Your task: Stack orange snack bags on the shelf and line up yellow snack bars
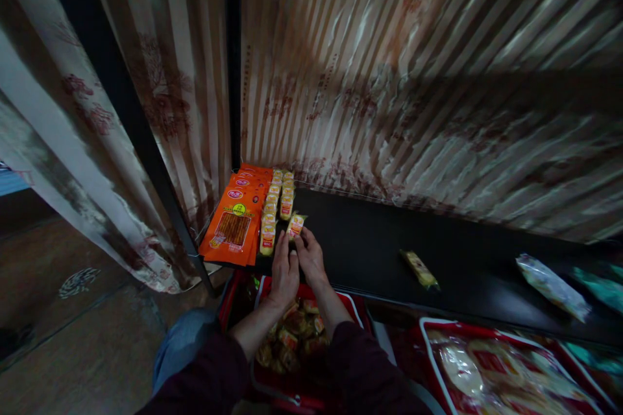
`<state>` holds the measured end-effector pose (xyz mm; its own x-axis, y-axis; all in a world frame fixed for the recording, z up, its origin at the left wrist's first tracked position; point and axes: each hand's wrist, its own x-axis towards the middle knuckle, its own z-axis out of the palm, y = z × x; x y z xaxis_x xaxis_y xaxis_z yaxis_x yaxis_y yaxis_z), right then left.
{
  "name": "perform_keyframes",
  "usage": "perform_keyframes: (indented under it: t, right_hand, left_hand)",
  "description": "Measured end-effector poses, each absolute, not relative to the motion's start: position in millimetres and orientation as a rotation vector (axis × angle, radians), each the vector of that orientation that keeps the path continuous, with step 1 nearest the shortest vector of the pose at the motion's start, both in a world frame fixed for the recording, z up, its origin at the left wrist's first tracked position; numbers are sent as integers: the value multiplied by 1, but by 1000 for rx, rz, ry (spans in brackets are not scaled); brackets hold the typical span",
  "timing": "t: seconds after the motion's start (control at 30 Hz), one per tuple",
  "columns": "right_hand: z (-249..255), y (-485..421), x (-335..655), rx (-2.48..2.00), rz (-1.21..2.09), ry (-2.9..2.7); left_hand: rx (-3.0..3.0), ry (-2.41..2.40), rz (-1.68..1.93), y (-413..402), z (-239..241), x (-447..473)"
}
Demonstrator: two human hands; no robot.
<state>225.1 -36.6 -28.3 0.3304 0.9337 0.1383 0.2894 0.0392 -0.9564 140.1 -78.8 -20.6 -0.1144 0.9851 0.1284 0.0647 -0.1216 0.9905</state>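
Note:
Small yellow and red snack packets stand in two rows on a dark shelf (370,253). My right hand (309,258) holds the front packet of the right row (295,225) by its lower edge. My left hand (285,272) lies beside it, fingers near the front packet of the left row (267,238); whether it grips anything is unclear. A stack of orange packets (233,224) lies to the left of the rows.
A red basket (348,305) of small packets sits below my hands, a second red basket (428,331) of larger bags at lower right. A loose yellow packet (419,269) and clear bags (552,286) lie on the shelf. Striped curtain hangs behind.

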Motion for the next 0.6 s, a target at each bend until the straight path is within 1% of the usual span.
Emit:
perform_keyframes:
  t: [0.37, 0.6]
  right_hand:
    - [-27, -16, 222, -1539, 700, -1262]
    - [-32, -8, 221, -1557, 671, -1325]
  left_hand:
    - [1503, 1264, 1365, -75, -28, 140]
    - [1477, 1298, 1362, -65, -29, 140]
